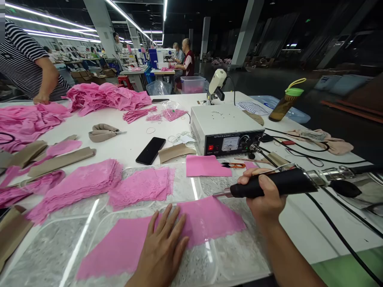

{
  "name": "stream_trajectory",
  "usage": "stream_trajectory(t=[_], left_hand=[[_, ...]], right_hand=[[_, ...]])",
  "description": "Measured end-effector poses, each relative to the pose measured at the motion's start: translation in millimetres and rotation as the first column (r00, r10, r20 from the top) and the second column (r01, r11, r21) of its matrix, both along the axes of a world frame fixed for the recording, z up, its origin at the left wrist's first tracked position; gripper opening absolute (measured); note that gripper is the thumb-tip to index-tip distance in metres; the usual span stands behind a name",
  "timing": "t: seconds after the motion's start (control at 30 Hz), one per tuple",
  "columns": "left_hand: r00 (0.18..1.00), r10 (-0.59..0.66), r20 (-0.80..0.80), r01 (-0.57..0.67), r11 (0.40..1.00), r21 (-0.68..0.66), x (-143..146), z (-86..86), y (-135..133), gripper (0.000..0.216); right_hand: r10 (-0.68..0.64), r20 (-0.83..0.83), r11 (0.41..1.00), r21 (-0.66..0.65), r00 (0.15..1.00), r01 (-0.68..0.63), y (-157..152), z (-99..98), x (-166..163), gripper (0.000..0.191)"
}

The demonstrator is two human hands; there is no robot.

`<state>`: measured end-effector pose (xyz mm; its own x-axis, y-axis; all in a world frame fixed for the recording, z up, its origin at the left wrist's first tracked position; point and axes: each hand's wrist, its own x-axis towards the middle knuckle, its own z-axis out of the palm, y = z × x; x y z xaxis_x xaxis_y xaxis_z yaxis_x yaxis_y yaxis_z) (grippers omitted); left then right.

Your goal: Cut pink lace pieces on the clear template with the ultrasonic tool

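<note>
My left hand (163, 249) lies flat with fingers spread on a large pink lace fabric piece (209, 221) that rests on a clear plastic sheet (50, 247). My right hand (265, 195) is closed round the black handle of a pen-like welding tool (281, 182), held level with its metal tip pointing left just above the fabric's upper edge. A black cable runs from the tool's back end to the right. The white control box (226, 129) with a dial and red switch stands behind the tool.
Stacks of pink lace pieces (80, 185) lie to the left, a pink square (206, 165) and a black phone (150, 150) behind. Beige strips (60, 161), scissors (103, 133), a bottle (285, 101) and cables crowd the table. A person in a striped shirt (24, 59) stands far left.
</note>
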<state>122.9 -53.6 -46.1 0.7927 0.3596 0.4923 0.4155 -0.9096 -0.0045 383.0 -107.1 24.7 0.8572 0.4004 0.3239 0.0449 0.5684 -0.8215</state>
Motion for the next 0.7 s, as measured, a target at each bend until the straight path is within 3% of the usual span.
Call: stream_trajectory(t=[0.3, 0.47, 0.6, 0.7], left_hand=[[1.000, -0.023, 0.012, 0.023, 1.000, 0.012, 0.5, 1.6, 2.5, 0.036], [0.989, -0.136, 0.049, 0.136, 0.991, 0.005, 5.4, 18.3, -4.1, 0.032], [0.954, -0.296, 0.045, 0.297, 0.955, -0.015, 29.7, 35.6, -17.1, 0.027], [0.939, -0.344, 0.009, 0.343, 0.935, -0.091, 58.2, 41.3, -24.7, 0.026]], right_hand=[[-0.067, -0.105, 0.998, -0.016, 0.992, 0.065, -31.0, 3.4, 13.1, 0.015], [-0.100, -0.166, 0.995, -0.011, 0.981, 0.100, -44.9, 1.2, 16.9, 0.016], [-0.097, -0.179, 0.995, 0.001, 0.979, 0.099, -57.9, 0.4, 23.9, 0.014], [-0.056, -0.187, 0.998, 0.012, 0.981, 0.060, -68.4, -1.1, 26.4, 0.013]])
